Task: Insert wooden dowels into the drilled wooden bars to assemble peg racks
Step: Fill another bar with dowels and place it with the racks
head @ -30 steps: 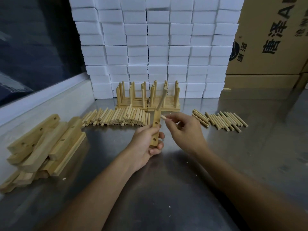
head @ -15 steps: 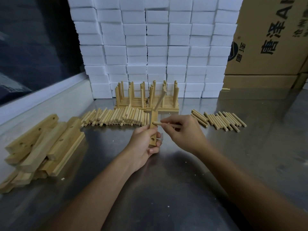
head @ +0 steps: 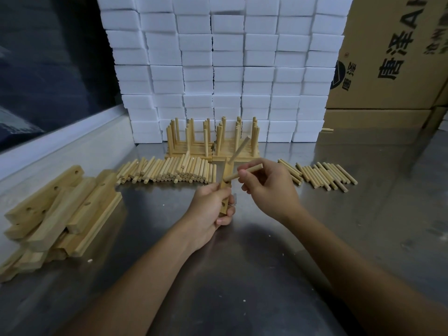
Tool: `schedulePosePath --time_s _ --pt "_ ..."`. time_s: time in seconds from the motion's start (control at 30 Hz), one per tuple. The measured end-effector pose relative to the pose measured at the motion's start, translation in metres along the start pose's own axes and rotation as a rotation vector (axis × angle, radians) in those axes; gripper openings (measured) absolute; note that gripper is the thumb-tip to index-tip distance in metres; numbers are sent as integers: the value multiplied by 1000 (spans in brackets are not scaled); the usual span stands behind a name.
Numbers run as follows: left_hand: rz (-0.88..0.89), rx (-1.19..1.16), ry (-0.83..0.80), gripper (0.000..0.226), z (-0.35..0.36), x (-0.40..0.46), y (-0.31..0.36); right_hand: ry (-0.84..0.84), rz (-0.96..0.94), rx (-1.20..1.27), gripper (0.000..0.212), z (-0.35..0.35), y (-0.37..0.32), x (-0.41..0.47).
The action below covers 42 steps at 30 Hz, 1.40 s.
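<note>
- The scene was a brushed steel table (head: pixel 254 275), dull and reflective, with a wall of white foam blocks (head: pixel 225 69) stacked behind and brown cardboard boxes (head: pixel 392 52) at the right.
- Centre stage, the left hand (head: pixel 208 212) was wrapped round the lower part of a drilled wooden bar (head: pixel 225 190), held upright just above the table, one empty hole showing near the fingers.
- One dowel (head: pixel 240 150) already stood out of the bar's top end, slanting up and to the right.
- The right hand (head: pixel 269 187) pinched a second dowel (head: pixel 242 173) between thumb and fingertips, its near end touching the bar's face about the middle hole; whether it had entered I could not tell.
- Handling, by my judgement: both pieces looked light, stiff, dry and unfinished, so not slippery; the peg would take a firm push without bending, best held close behind the tip to steer it straight, with the bar gripped below the hole.
- A row of loose pegs (head: pixel 167 172) lay behind the hands, smooth round sticks with flat-cut ends; a smaller batch (head: pixel 320 177) lay to the right.
- Square-edged spare bars (head: pixel 55 209) sat heaped at the left, holes visible.
- Finished racks (head: pixel 213 141) stood against the foam, pegs pointing up.
</note>
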<state>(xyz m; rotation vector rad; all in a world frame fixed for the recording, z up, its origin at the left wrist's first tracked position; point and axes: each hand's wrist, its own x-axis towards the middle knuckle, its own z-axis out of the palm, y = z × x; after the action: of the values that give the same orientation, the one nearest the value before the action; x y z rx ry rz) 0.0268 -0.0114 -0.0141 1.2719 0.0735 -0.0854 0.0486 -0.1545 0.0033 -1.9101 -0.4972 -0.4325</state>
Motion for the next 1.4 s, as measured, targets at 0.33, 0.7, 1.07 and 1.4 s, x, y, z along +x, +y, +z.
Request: schedulePosePath --time_s 0.33,0.7,1.07,1.4 --pt "5 49 11 13 1 1 -2 -89 -94 -152 9 -6 -3 2" --pt "65 222 -2 16 4 -3 -5 76 -34 -100 20 5 -1 1" --pt "55 214 8 13 2 -1 -5 -14 -52 -36 18 0 1 4" --pt "34 168 2 14 3 1 -3 21 -44 12 5 1 5 2"
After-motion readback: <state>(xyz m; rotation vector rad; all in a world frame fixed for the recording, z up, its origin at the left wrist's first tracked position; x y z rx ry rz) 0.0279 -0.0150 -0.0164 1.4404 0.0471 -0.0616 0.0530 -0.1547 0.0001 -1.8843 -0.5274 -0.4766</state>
